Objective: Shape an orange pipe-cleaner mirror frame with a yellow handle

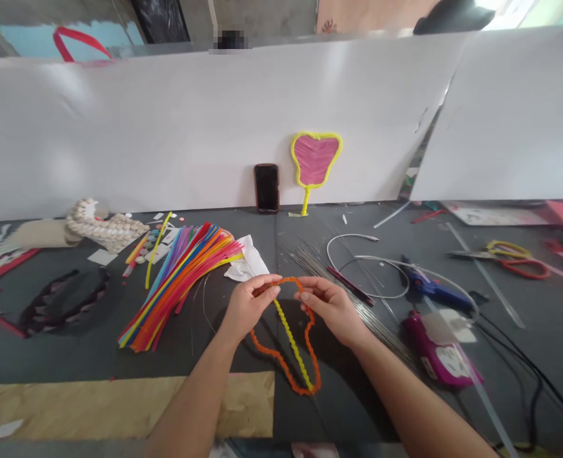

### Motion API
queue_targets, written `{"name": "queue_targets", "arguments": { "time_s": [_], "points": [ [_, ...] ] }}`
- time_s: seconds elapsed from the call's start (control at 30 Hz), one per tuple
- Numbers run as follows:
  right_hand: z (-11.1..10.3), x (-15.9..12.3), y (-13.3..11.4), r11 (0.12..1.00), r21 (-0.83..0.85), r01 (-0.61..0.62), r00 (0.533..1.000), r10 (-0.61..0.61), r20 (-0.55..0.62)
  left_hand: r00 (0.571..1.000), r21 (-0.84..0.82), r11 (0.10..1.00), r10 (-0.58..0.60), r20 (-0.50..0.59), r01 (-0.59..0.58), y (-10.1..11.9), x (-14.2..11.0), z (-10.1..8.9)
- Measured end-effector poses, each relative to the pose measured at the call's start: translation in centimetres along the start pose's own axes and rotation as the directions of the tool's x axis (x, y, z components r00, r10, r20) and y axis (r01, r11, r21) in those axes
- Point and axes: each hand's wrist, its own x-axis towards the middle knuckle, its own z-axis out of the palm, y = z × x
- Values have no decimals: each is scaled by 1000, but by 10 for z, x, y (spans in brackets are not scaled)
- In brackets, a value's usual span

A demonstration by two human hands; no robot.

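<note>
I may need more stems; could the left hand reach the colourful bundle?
Probably yes, once freed: the left hand pinches the orange loop, but the colourful bundle lies close by, mostly uncovered.

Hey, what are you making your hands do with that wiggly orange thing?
The left hand and right hand are pinching the top of a crinkly orange strand, bent into a big loop. A wavy yellow strand runs up through the middle, from the bottom of the loop towards the left hand. A bundle of colourful strips lies on the table off to the left. Behind, a pink shape with a yellow edge stands beside a phone.
</note>
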Motion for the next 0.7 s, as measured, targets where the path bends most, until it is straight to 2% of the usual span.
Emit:
{"name": "queue_targets", "arguments": {
  "time_s": [0.07, 0.13, 0.33, 0.57, 0.7],
  "points": [
    [1, 0, 1, 1000, -6, 3, 1000, -3, 14, 995, 158, 982, 103, 0, -102, -2, 0, -1],
    [1, 0, 1, 1000, -17, -6, 1000, 7, 6, 987, 247, 957, 158, -1, -153, -3, 0, -1],
    [3, 1, -5, 997, -64, -38, 997, 33, -74, 983, 267, 947, 186, -7, -177, -8, -1, 0],
    [3, 3, -2, 998, -1, -63, 998, 62, -27, 979, 312, 928, 200, 41, -203, -6, -2, 2],
    [3, 4, -2, 996, 20, -82, 996, 83, -39, 978, 330, 920, 204, 54, -210, -4, -3, 2]
  ]
}}
